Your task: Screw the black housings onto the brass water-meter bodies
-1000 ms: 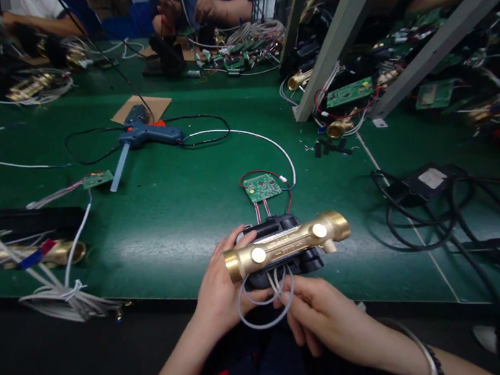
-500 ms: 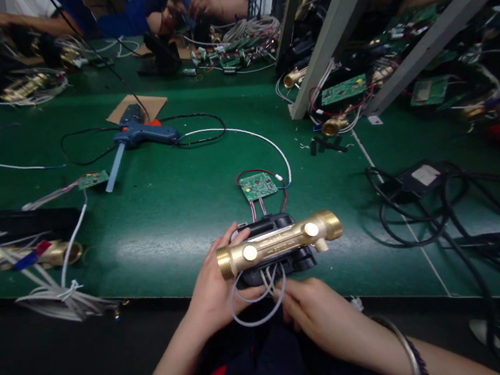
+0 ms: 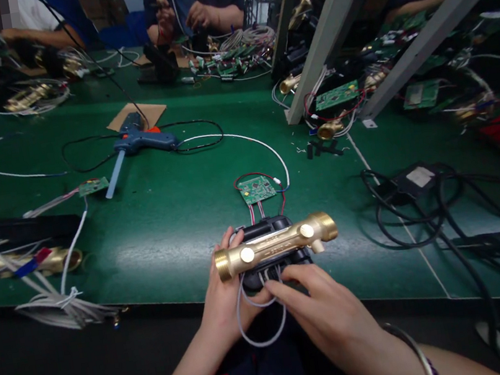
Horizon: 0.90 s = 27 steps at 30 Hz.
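Observation:
A brass pipe fitting (image 3: 280, 244) with threaded ends lies across a black housing (image 3: 263, 228) at the table's front edge. My left hand (image 3: 223, 292) is wrapped round the left side of this assembly, its fingertips showing behind the brass. My right hand (image 3: 326, 301) pinches the grey cables (image 3: 267, 340) where they meet the front of the housing; the cables loop down between my hands. Behind the housing a green circuit board (image 3: 257, 190) lies on the table, joined to it by thin wires.
A blue glue gun (image 3: 144, 139) rests near a cardboard piece (image 3: 158, 112). Another brass fitting with bundled cables (image 3: 56, 257) lies at left. Black cables and an adapter (image 3: 418, 178) are at right, below slanted metal posts (image 3: 325, 32). Across the table, a person's hands (image 3: 182, 17) are working.
My right hand has moved up to the front of the housing, and the cable loop hangs lower. The view has shifted slightly. The other person's hands have moved a little.

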### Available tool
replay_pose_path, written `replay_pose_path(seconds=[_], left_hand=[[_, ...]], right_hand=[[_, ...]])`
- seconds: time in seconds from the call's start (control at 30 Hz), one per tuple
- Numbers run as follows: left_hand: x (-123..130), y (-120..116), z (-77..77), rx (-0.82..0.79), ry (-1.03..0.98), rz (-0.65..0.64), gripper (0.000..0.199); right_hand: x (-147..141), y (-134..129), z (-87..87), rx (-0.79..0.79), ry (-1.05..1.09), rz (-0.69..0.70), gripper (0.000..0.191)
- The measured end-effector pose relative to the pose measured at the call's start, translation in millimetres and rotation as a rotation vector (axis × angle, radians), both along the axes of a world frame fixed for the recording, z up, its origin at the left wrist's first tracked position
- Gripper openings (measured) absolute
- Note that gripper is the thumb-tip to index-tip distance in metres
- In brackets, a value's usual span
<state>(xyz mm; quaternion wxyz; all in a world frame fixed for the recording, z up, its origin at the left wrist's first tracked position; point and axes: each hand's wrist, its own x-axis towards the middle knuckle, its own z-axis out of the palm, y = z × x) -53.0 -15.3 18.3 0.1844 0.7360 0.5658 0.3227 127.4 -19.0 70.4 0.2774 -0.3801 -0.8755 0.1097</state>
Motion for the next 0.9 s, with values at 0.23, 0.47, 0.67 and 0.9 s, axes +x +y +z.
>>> replay_pose_path(seconds=[0.23, 0.47, 0.67, 0.9], left_hand=[[-1.0, -1.2, 2.6, 0.082, 0.029, -0.046, 0.080], [-2.0, -3.5, -0.8, 0.041, 0.026, -0.023, 0.083], [-4.2, -4.3, 1.3, 0.000, 0.019, -0.018, 0.080], [-2.9, -6.6, 4.2, -0.016, 0.019, 0.007, 0.073]], right_hand=[[-13.2, 8.9, -9.7, 0.069, 0.143, 0.077, 0.028], [0.1, 1.7, -13.9, 0.013, 0.108, 0.094, 0.027], [11.1, -0.5, -21.9, 0.032, 0.118, 0.160, 0.024], [5.8, 10.3, -11.8, -0.006, 0.062, 0.240, 0.035]])
